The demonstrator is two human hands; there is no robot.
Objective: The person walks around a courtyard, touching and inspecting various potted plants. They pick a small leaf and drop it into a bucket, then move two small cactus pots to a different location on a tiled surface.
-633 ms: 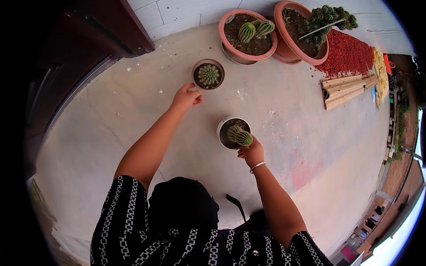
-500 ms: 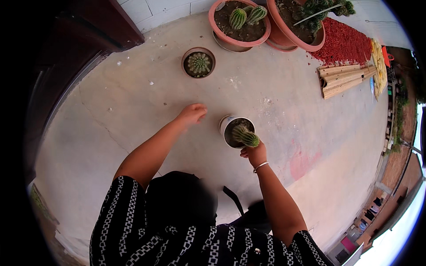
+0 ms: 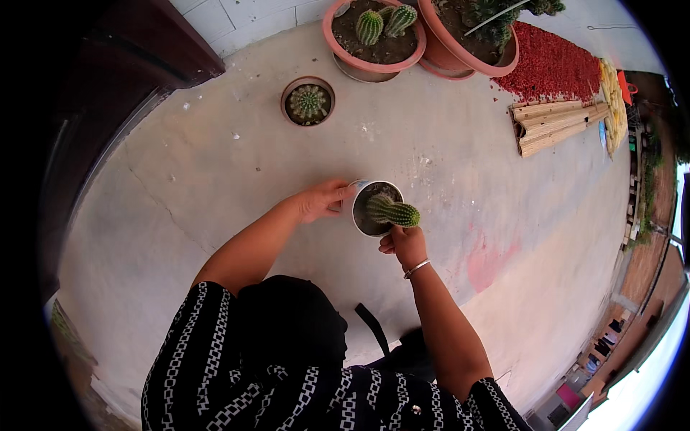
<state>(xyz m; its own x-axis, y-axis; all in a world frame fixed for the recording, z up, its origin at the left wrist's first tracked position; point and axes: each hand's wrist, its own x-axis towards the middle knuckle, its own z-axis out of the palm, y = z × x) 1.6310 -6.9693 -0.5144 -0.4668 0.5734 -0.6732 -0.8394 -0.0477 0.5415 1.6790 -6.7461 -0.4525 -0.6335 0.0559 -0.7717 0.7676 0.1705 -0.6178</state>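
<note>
Pinching the near rim of the white pot [image 3: 354, 215], the right hand [image 3: 407, 246] curls its fingers below the leaning cactus [image 3: 392, 211]! The left hand [image 3: 320, 201] is at the pot's left side, fingers loosely parted; firm contact can't be told. One-handed grip done, then, two-handed hold unconfirmed; the pot sits between both hands, the brown pot [image 3: 307, 125] well apart, untouched.
</note>
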